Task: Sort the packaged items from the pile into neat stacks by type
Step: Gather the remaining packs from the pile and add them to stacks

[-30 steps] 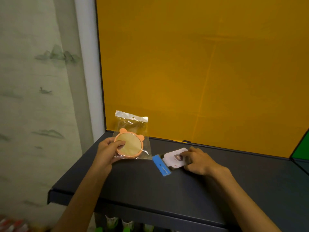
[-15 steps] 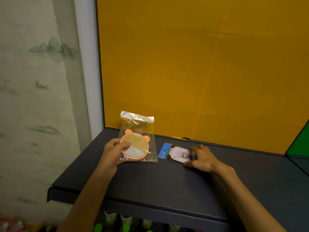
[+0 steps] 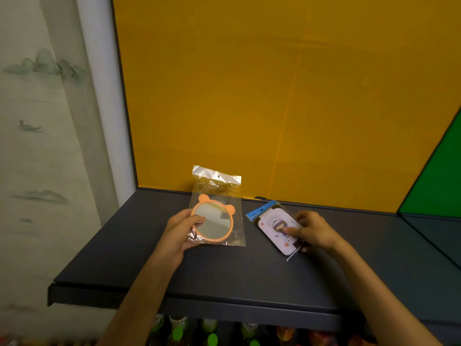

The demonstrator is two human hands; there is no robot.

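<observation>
Both hands hold packets over the dark shelf (image 3: 224,278).
Left hand (image 3: 178,232) grips the mirror bag (image 3: 217,208), header pointing away, upright-ish. Right hand (image 3: 315,231) pinches the card packet (image 3: 274,227), long axis slanting away-left, blue end far.

A round orange bear-eared mirror in a clear plastic bag (image 3: 216,216) is tilted up between left-hand fingers (image 3: 197,219); a blue-topped white cartoon card packet (image 3: 275,227) is under right-hand fingers (image 3: 290,231).

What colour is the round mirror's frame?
Orange, with two small ears; the mirror shows clearly in the head view.
</observation>
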